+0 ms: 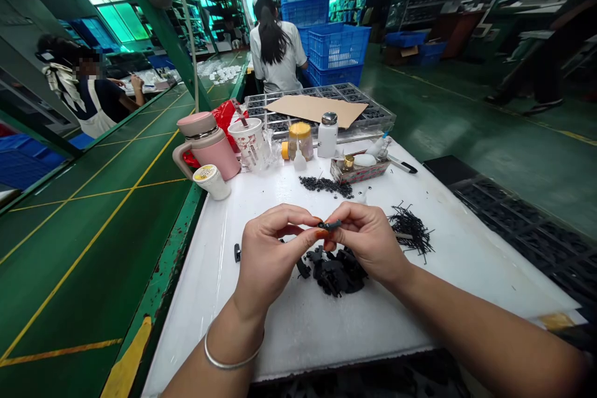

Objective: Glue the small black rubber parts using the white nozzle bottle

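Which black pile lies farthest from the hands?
The granule pile near the small tray; the chunky pile sits between left hand and right hand, the pin pile alongside.

bright, even | green-blue window cast | edges bowed | background soft

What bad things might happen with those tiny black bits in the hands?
The small black part is pinched only by fingertips of the left hand and right hand; it might slip and vanish into the pile of black parts right below. The thin black pins lie loose beside the right hand; its wrist might scatter them. The stray black piece lies near the left edge of the white table and might get knocked off.
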A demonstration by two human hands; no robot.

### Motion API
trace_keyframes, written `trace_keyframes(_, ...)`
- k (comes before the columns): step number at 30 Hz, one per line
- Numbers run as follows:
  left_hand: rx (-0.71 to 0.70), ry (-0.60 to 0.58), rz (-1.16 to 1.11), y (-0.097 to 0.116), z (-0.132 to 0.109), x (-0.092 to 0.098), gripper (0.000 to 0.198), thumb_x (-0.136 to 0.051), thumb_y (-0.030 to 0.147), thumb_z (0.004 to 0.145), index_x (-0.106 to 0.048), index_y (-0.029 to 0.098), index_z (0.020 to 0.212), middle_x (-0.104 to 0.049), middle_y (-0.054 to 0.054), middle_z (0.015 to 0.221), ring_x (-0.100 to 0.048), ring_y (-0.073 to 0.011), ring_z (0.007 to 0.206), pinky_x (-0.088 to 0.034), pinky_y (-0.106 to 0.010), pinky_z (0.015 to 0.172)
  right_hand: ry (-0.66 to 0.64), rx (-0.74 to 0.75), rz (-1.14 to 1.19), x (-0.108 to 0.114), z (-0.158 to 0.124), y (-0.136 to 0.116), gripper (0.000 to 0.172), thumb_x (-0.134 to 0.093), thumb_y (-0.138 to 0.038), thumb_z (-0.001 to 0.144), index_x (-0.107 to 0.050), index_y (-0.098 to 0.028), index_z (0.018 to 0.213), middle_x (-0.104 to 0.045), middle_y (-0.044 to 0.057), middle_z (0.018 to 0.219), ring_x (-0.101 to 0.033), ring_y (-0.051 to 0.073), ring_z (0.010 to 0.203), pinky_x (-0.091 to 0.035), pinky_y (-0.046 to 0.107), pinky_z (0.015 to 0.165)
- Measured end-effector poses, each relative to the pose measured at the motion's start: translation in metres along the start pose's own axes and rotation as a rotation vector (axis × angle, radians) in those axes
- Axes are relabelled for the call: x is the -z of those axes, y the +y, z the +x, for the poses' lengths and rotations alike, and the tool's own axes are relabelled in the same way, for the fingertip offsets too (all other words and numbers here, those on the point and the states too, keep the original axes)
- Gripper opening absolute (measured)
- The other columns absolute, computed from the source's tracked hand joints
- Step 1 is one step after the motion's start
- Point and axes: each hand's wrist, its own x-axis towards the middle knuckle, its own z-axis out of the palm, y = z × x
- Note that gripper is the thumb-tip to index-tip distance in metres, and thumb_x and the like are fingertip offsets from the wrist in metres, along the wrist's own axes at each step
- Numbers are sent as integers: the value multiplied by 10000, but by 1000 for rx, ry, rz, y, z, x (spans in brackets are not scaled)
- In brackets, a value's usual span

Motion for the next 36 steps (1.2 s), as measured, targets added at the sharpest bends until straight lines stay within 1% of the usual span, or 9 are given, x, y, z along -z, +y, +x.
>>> trace_keyframes(3,77,-25,-26,-2,1,0,144,-774,248,703,-752,193,834,-710,-52,858,-667,-167,788,-561,-240,650,-6,-19,52,1,2,1,257,-836,-326,649,-667,-155,742,-670,1,635,-660,127,549,-557,230,539)
trace_keyframes(5,100,-21,-43,-3,2,1,151,-774,248,703,-753,195,843,-715,-46,857,-674,-163,780,-566,-230,645,-23,-34,84,2,3,2,232,-830,-292,662,-674,-157,767,-676,2,660,-665,124,565,-550,215,529)
trace_keyframes(9,127,16,-75,-3,3,2,140,-772,239,702,-750,178,826,-729,-49,841,-684,-161,734,-575,-234,631,-59,-75,86,3,4,2,191,-806,-251,691,-696,-159,817,-697,19,722,-685,135,632,-533,195,513)
trace_keyframes(12,148,47,-115,-5,4,5,178,-785,232,683,-748,174,847,-735,-50,847,-687,-165,738,-577,-241,639,-78,-102,57,2,5,1,200,-787,-249,709,-713,-155,869,-716,40,794,-694,141,681,-524,189,521)
trace_keyframes(15,161,74,-146,-8,6,7,228,-794,219,668,-745,172,886,-735,-47,840,-683,-163,746,-570,-238,640,-84,-120,42,2,5,1,205,-783,-247,707,-721,-148,876,-724,53,825,-696,141,687,-515,185,520)
trace_keyframes(18,160,83,-162,-11,7,8,231,-793,205,669,-746,171,893,-729,-42,825,-676,-154,749,-561,-225,644,-79,-129,38,2,4,0,202,-786,-245,700,-726,-148,867,-725,51,808,-695,140,670,-512,190,515)
trace_keyframes(23,156,49,-173,-10,6,6,205,-791,185,672,-749,189,873,-730,-26,834,-677,-137,750,-557,-198,644,-94,-126,22,1,4,-1,179,-777,-264,717,-736,-143,843,-717,42,755,-681,128,639,-505,191,514)
trace_keyframes(29,179,24,-149,-8,5,3,198,-800,221,668,-745,183,855,-734,-28,817,-681,-134,676,-558,-202,593,-100,-127,39,0,2,-2,170,-783,-290,718,-720,-140,769,-674,9,649,-621,86,560,-478,175,518)
trace_keyframes(36,164,14,-137,-6,4,3,176,-793,221,679,-745,186,844,-733,-24,808,-680,-127,654,-551,-189,571,-99,-120,28,1,3,-1,194,-793,-304,706,-707,-142,769,-667,6,666,-607,85,561,-472,186,525)
